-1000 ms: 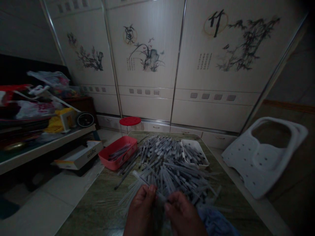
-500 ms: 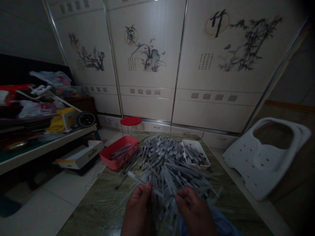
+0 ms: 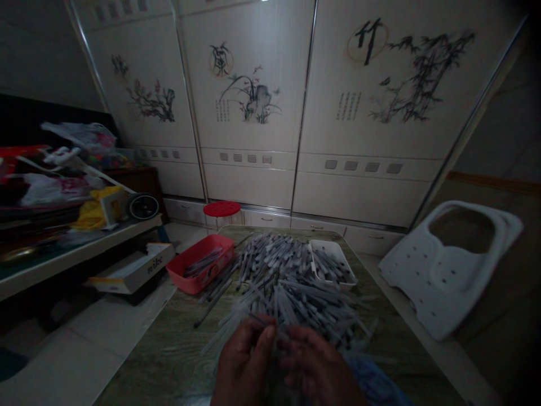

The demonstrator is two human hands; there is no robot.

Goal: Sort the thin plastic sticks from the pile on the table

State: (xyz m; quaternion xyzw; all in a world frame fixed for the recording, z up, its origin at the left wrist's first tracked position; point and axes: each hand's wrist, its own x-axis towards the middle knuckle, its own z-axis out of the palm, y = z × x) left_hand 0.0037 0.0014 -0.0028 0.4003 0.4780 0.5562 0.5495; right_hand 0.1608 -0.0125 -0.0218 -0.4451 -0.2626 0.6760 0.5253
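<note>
A large heap of thin plastic tubes with dark tips (image 3: 287,282) lies across the stone-patterned table (image 3: 169,344). My left hand (image 3: 245,361) and my right hand (image 3: 316,366) meet at the near edge of the heap. My left fingers pinch a few tubes, and my right fingers curl around tubes beside them, though the picture is dim and slightly blurred. A red plastic tray (image 3: 186,275) at the heap's left holds more tubes, and a white tray (image 3: 323,245) at its far right holds others. A blue cloth (image 3: 372,378) lies by my right forearm.
A red stool (image 3: 220,208) stands before the painted wardrobe doors (image 3: 249,101). To the left are a cluttered shelf (image 3: 76,242) and a white box (image 3: 131,269) on the tiled floor. A white perforated plastic board (image 3: 443,270) leans at the right.
My hands have drawn closer together, and the fingers have closed in around tubes at the heap's near edge. The view has shifted slightly.
</note>
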